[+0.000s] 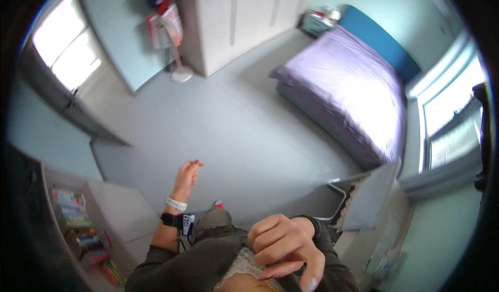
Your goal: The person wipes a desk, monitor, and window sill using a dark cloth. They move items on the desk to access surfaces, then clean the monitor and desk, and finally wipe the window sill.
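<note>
My left hand [188, 178] is held out over the grey floor [234, 131], its fingers loosely bent and nothing in it. A white band [175, 204] circles that wrist, and a black strap [170, 220] with a small white and black device [187, 224] sits further up the forearm. Close to the camera, in front of my chest, is my right hand [285, 248]. Its fingers are bent and its thumb stands apart, with nothing seen in the grasp. The dark sleeve [327, 250] covers most of my right forearm.
A bed [343, 79] with a shiny purple cover stands ahead right, a nightstand [317, 24] beyond it. A bookshelf [86, 235] is at near left, a folding chair-like frame [338, 201] at near right. A door [88, 79] and a white stand [182, 74] are at far left.
</note>
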A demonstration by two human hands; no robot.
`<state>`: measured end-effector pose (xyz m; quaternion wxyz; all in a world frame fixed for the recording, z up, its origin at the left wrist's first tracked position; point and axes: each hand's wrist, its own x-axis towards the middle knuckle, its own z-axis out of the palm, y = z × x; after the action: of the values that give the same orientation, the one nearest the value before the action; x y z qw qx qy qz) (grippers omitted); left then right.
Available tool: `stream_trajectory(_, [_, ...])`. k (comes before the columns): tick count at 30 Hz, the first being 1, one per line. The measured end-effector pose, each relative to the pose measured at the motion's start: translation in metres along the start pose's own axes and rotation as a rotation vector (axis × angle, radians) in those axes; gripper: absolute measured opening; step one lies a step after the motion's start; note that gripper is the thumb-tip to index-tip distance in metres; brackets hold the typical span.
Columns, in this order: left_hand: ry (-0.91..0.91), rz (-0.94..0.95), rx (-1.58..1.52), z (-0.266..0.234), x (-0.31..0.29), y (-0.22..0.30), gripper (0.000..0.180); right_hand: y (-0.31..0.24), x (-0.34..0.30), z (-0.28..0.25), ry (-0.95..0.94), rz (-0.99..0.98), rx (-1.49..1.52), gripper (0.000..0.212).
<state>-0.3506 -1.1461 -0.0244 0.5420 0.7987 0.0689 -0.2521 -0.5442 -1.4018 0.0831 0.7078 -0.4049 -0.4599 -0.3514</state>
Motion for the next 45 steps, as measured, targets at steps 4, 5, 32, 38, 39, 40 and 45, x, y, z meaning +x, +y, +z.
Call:
stream_trajectory(4, [0.214,0.119,-0.313,-0.114,-0.028,0.014,0.028,0.075,0.109,0.038,-0.090,-0.069,0.125,0.077])
stream_trajectory(5, [0.326,0.135,-0.362,-0.205,-0.044,0.006,0.028,0.131,0.135,0.104,-0.137,-0.097,0.147,0.076])
stream_trajectory(32, [1.409,0.309,0.535,-1.027,0.435,0.061,0.029,1.114,0.468,0.394,-0.526,-0.161,0.418,0.094])
stream_trajectory(38, [1.505,-0.253,0.898,-1.086,0.491,0.064,0.056,1.296,0.499,0.432,-0.487,-0.093,0.349,0.050])
stream_trajectory(39, [1.494,-0.333,0.897,-1.088,0.492,0.060,0.058,1.331,0.500,0.436,-0.572,-0.024,0.341,0.046])
stream_trajectory(40, [1.468,-0.419,0.869,-1.089,0.493,0.058,0.060,1.370,0.499,0.445,-0.605,0.023,0.341,0.041])
stream_trajectory(45, [1.322,-0.712,0.634,-1.096,0.491,0.061,0.056,1.573,0.482,0.523,-0.735,0.288,0.551,0.032])
